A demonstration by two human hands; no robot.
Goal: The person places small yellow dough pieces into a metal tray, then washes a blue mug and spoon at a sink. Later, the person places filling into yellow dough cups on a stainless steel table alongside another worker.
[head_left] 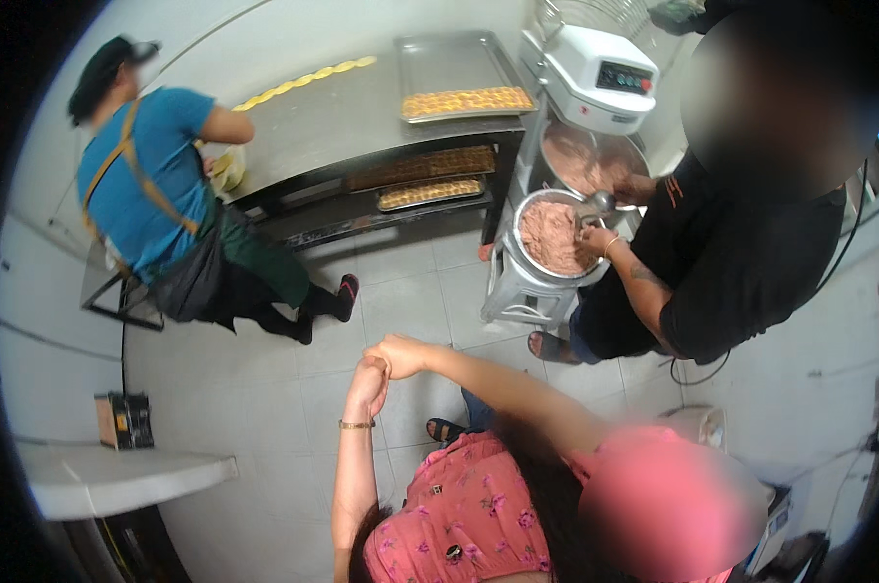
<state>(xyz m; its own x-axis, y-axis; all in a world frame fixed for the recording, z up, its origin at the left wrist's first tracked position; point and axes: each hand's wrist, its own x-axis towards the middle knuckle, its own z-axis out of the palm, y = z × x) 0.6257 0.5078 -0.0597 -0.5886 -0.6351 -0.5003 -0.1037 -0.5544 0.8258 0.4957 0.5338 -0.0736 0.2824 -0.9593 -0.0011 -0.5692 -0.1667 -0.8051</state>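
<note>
My left hand [366, 382], with a bracelet at the wrist, and my right hand [398, 357] are clasped together in front of my body, over the tiled floor. The fingers of both are closed round each other, and no tool or other thing shows between them. My right hand lies partly over my left and hides some of its fingers. The pink floral top [464, 505] that I wear is just below them. Both hands are well apart from the work table and the mixer.
Right, a co-worker in black handles a metal scoop [601, 202] at a bucket [525, 257] of pinkish mass beside a mixer [595, 83]. Left, a co-worker in blue stands at a metal table [313, 121] with a yellow braided strip [308, 78] and a tray [459, 58] of golden pastries. A box [123, 420] sits near a white counter [138, 481].
</note>
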